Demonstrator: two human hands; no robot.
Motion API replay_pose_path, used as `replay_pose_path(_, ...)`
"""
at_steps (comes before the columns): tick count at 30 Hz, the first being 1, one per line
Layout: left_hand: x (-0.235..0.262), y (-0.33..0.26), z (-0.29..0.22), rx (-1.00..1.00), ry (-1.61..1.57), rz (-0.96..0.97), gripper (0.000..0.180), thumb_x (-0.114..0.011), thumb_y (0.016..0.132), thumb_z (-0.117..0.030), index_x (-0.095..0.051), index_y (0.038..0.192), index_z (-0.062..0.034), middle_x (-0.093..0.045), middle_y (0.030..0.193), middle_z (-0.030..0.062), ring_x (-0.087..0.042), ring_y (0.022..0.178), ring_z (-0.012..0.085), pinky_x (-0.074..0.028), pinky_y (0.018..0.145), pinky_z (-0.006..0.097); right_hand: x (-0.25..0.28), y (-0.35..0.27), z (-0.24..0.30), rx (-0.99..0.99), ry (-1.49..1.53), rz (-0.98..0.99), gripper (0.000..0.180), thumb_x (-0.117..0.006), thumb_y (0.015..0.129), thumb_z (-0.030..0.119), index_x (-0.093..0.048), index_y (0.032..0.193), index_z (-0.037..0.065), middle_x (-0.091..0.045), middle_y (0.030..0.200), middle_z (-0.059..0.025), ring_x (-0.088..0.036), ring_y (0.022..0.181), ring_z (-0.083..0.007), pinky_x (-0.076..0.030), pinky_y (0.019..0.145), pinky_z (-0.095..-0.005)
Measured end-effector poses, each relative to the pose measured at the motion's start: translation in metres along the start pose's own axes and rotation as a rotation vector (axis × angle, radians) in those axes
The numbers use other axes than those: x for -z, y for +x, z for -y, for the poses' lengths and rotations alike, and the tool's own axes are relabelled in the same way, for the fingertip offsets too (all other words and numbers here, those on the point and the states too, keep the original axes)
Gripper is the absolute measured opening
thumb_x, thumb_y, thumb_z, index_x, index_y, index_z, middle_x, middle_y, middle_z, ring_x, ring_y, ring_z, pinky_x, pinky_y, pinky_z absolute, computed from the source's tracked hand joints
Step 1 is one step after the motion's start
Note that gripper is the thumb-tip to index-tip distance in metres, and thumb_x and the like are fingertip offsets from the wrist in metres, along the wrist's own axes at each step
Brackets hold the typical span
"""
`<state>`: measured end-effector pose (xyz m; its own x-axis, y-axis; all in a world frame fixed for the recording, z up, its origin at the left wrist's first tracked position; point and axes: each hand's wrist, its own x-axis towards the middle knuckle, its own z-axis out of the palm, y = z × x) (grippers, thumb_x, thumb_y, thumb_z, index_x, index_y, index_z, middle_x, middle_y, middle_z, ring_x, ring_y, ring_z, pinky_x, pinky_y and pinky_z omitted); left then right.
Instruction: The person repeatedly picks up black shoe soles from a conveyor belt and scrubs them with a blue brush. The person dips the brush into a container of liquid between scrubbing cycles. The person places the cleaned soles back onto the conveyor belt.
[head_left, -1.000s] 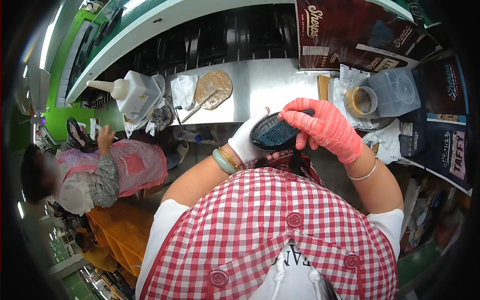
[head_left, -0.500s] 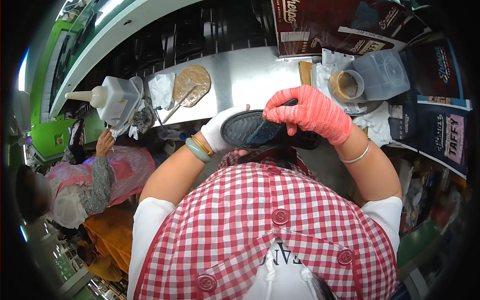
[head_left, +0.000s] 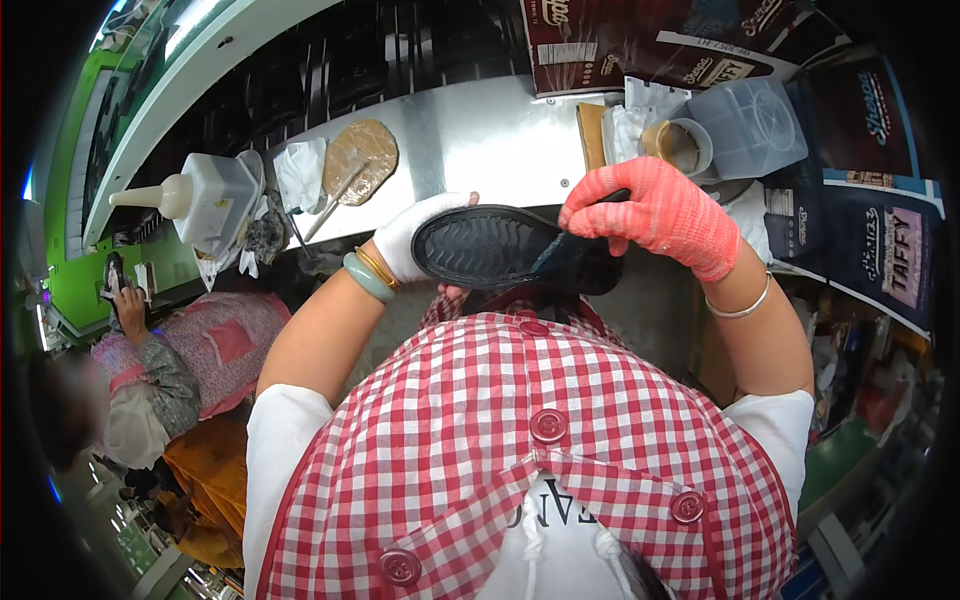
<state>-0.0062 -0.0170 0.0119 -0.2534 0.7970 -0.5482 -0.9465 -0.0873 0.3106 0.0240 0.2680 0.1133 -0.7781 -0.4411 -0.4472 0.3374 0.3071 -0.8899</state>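
Observation:
A black shoe sole (head_left: 475,245) lies level in front of my chest, its ridged tread facing up. My left hand (head_left: 408,238), in a white glove with bare fingertips, is closed round its left end. In my right hand (head_left: 655,212), gloved in coral-pink knit, is a dark-handled brush (head_left: 550,254), pinched between thumb and fingers. Its bluish bristles meet the middle of the sole. My right glove partly covers the sole's right end, so whatever is under there is hidden.
Along the metal bench (head_left: 470,135) stand a white squeeze bottle (head_left: 215,205), a brown glue-coated disc (head_left: 362,160) with a stick on it, a cup (head_left: 685,148) and a clear plastic container (head_left: 750,130). Printed boxes (head_left: 860,240) line the right. A co-worker (head_left: 190,350) sits at left.
My right hand has shifted right along the sole with the brush. The sole has moved slightly left with my left hand. The co-worker's hand has moved left.

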Motion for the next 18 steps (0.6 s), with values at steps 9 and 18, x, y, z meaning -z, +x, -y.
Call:
replay_pose_path(9,-0.035,0.002,0.002,0.064,-0.070,-0.145,0.058,-0.027,0.095,-0.048,-0.054,0.114,0.0007,-0.063,0.080,0.0200,-0.053,0.045,0.0276,-0.043,0.040,0.035,-0.017,-0.020,-0.005,0.182,0.239,-0.189,0.014,-0.068,0.079,0.007,-0.069,0.092,0.001,-0.065,0.079,-0.0023,-0.058,0.071,-0.0080,-0.047,0.066,-0.0220)
replay_pose_path(18,-0.015,-0.015,0.002,-0.067,0.018,0.100,0.058,-0.030,0.092,-0.050,-0.053,0.116,-0.0024,-0.063,0.081,0.0188,-0.052,0.047,0.0284,-0.042,0.042,0.036,-0.035,-0.016,0.000,0.734,-0.445,-0.171,0.021,-0.073,0.070,0.006,-0.067,0.090,0.004,-0.068,0.093,-0.0103,-0.064,0.084,-0.0264,-0.051,0.073,-0.0319)
